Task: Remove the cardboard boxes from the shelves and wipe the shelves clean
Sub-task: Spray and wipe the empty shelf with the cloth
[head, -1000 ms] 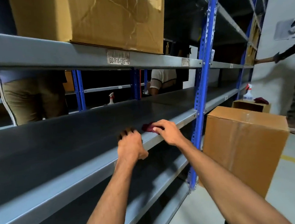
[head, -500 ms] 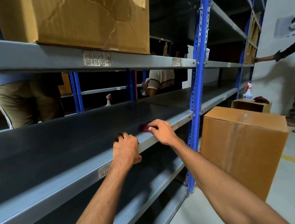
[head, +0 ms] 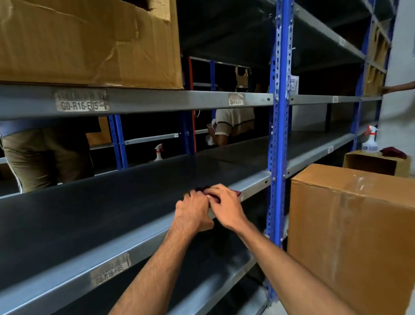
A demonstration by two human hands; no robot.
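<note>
— Wiping, item one: what holds the dark red crumpled cloth [head: 231, 193]?

— My right hand [head: 226, 206], fingers curled over it, pressing it to the front lip of the smooth grey-painted steel shelf [head: 87, 216]. My left hand [head: 193, 213] sits against it, knuckles bent at the same edge; whether it grips cloth, I cannot tell.

— Method?

— I judge flat, overlapping strokes along the lip, then back across the dark deck.

— Boxes?

— One creased brown cardboard box [head: 73, 38] on the shelf above; one taped brown cardboard carton [head: 361, 232] on the floor, right.
</note>
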